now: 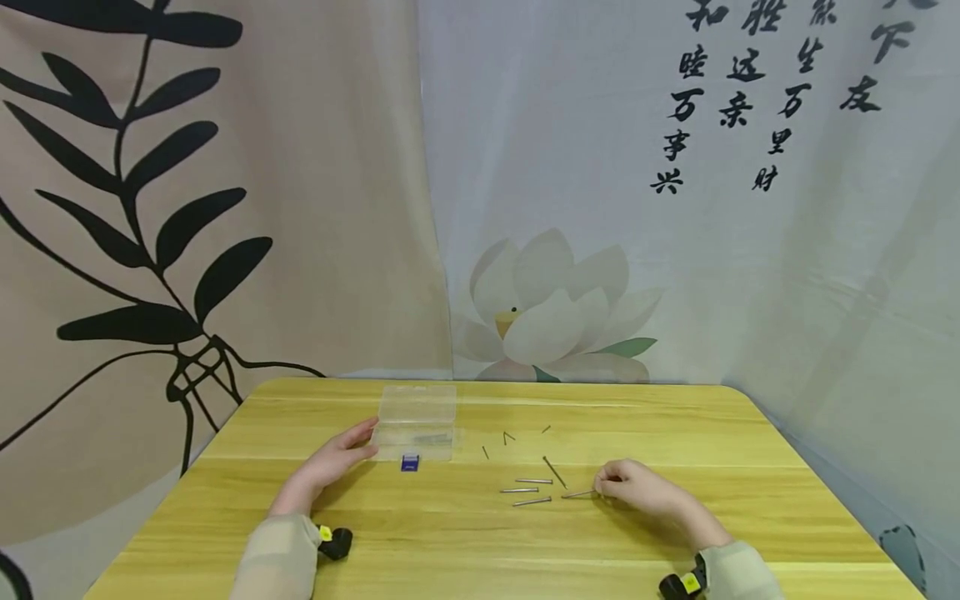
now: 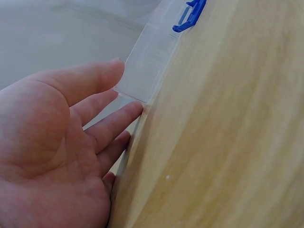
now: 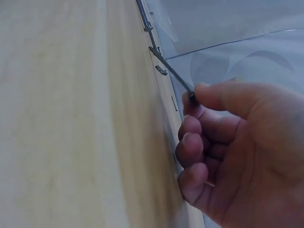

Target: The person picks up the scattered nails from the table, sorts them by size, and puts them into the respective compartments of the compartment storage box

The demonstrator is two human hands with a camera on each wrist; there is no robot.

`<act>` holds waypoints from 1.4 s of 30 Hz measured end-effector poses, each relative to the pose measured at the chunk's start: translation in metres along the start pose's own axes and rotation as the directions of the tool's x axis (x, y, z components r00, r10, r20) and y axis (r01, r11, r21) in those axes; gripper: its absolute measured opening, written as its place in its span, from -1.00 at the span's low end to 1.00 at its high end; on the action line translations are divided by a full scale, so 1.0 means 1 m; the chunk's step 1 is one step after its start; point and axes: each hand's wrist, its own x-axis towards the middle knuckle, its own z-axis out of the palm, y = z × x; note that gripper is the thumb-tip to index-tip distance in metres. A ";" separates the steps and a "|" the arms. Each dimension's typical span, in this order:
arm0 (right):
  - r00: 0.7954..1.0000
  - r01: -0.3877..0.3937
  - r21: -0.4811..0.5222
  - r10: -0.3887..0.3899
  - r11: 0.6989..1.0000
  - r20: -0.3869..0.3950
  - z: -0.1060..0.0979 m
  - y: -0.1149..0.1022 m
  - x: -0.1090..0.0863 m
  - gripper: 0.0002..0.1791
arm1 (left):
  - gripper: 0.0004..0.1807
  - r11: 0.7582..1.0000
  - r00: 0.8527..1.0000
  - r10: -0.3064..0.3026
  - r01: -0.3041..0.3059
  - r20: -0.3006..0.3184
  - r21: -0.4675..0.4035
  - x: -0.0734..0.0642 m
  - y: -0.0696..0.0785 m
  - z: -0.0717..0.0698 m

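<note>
My right hand pinches a long metal nail by its head end, between thumb and index finger. The nail's shaft slants away from the fingertips, low over the table. My left hand is at the left side of a clear plastic box, its fingers extended and touching the box's edge. The box's lid lies back, and a blue latch sits at its front. Something thin and grey shows inside the box, too faint to name. Beside the pinched nail, several long nails lie on the wooden table.
Farther back, several small nails lie scattered to the right of the box. A printed cloth hangs behind the table's far edge. Each wrist wears a small black camera.
</note>
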 end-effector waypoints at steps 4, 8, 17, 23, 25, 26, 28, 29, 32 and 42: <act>1.000 0.010 0.059 -0.010 0.998 0.006 -0.002 0.000 0.000 -0.78 | -0.34 1.000 1.000 -0.002 0.002 -0.001 -0.017 -0.001 0.001 0.000; 0.999 0.033 0.069 -0.034 0.997 0.010 -0.006 -0.003 0.003 -0.77 | -0.34 1.000 1.000 -0.003 0.003 -0.004 -0.018 0.000 0.000 0.000; 0.994 0.101 0.027 -0.102 0.994 0.030 -0.017 -0.014 0.019 -0.71 | -0.33 1.000 1.000 0.002 -0.002 -0.013 -0.014 0.000 -0.003 -0.001; 0.990 0.124 0.017 -0.125 0.992 0.062 -0.016 -0.026 0.031 -0.69 | -0.33 1.000 1.000 -0.002 0.002 -0.003 -0.001 0.000 -0.003 -0.002; 0.989 0.132 0.017 -0.133 0.991 0.072 -0.015 -0.030 0.035 -0.70 | -0.33 1.000 1.000 0.000 0.000 -0.002 0.002 0.000 -0.004 -0.002; 0.988 0.137 0.017 -0.137 0.990 0.075 -0.014 -0.033 0.037 -0.70 | -0.33 1.000 1.000 0.005 -0.005 -0.002 0.001 0.000 -0.004 -0.002; 0.986 0.144 0.015 -0.145 0.989 0.077 -0.012 -0.037 0.042 -0.71 | -0.33 1.000 1.000 0.010 -0.010 -0.007 -0.002 0.000 -0.003 -0.002; 0.986 0.149 0.011 -0.149 0.989 0.077 -0.011 -0.038 0.044 -0.72 | -0.33 1.000 1.000 0.009 -0.009 -0.010 -0.009 0.001 -0.003 -0.002; 0.983 0.160 0.006 -0.160 0.987 0.092 -0.009 -0.042 0.051 -0.72 | -0.33 1.000 1.000 0.012 -0.012 -0.015 -0.018 0.001 -0.004 -0.001; 0.979 0.182 -0.019 -0.179 0.983 0.099 -0.001 -0.051 0.075 -0.67 | -0.34 1.000 0.999 0.023 -0.023 -0.028 -0.005 0.001 -0.003 -0.001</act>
